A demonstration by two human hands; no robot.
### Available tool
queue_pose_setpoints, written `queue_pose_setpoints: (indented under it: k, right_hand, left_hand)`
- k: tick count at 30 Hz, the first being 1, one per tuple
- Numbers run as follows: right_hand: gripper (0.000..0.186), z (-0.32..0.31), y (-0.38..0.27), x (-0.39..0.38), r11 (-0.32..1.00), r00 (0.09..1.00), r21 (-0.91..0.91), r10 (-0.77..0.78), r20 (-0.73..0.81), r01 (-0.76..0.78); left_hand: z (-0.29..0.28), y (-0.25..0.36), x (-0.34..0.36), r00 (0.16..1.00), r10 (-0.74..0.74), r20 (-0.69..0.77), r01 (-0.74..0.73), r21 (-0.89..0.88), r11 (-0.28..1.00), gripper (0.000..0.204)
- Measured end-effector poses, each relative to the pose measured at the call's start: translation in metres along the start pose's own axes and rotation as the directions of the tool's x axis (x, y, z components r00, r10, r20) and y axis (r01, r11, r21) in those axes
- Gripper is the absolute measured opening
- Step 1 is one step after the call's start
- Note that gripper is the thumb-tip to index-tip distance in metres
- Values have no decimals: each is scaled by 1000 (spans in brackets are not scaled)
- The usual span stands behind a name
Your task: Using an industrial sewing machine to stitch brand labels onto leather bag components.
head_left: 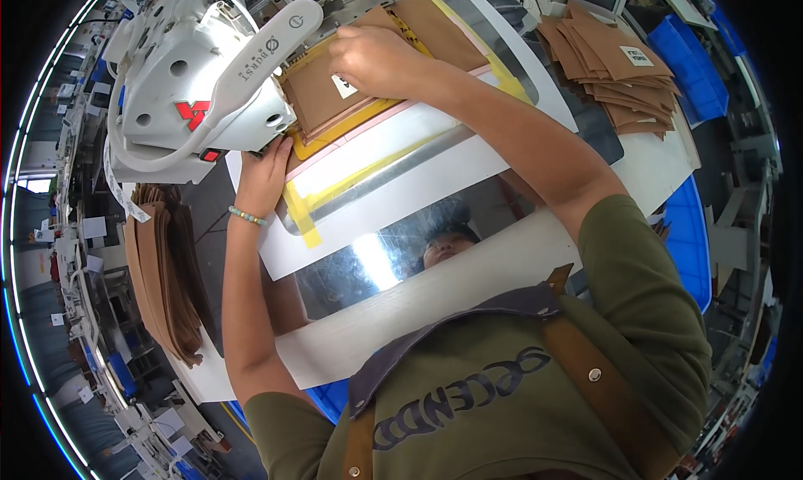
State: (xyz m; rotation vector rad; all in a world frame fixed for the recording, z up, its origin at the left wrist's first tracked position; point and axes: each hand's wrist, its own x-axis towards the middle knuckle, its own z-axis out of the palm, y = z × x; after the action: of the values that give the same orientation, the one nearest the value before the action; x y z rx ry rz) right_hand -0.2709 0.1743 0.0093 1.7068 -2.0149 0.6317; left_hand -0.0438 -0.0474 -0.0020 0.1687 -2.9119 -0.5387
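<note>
A flat brown piece (322, 91) with a small white label lies in a yellow-edged template (351, 124) under the white sewing machine head (201, 87). My right hand (372, 57) lies on top of the brown piece with fingers bent, pressing it down near the machine. My left hand (263, 174) reaches up beside the machine's base, its fingers closed on the template's near left corner. A beaded bracelet sits on my left wrist. The needle area is hidden behind the machine head.
The template rests on a shiny metal plate (393, 254) set in a white table (435, 296). Stacks of brown pieces lie at the upper right (619, 66) and at the left (163, 271). Blue bins (690, 70) stand to the right.
</note>
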Motion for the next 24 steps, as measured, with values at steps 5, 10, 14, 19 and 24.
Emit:
queue_pose_setpoints:
  k: [5,10,14,19,24]
  right_hand:
    - [8,5,-4,2,994,994,-20,-105,-6,105]
    - [10,10,-6,-2,996,996,-12,-84,10,84]
    - [22,10,-18,-6,921,987,375,-141,74,104]
    - [32,10,-26,-9,897,958,397,-261,123,193]
    - [39,5,-30,-10,925,947,307,-282,156,225]
  left_hand:
    - [-2,11,14,980,200,4,-198,-108,974,46]
    - [-2,7,15,981,186,52,-179,-117,977,45]
    - [-1,7,17,979,196,61,-189,-99,977,45]
    - [-1,3,23,972,226,55,-221,-94,971,43]
    - [4,-30,26,987,158,26,-139,-345,928,37]
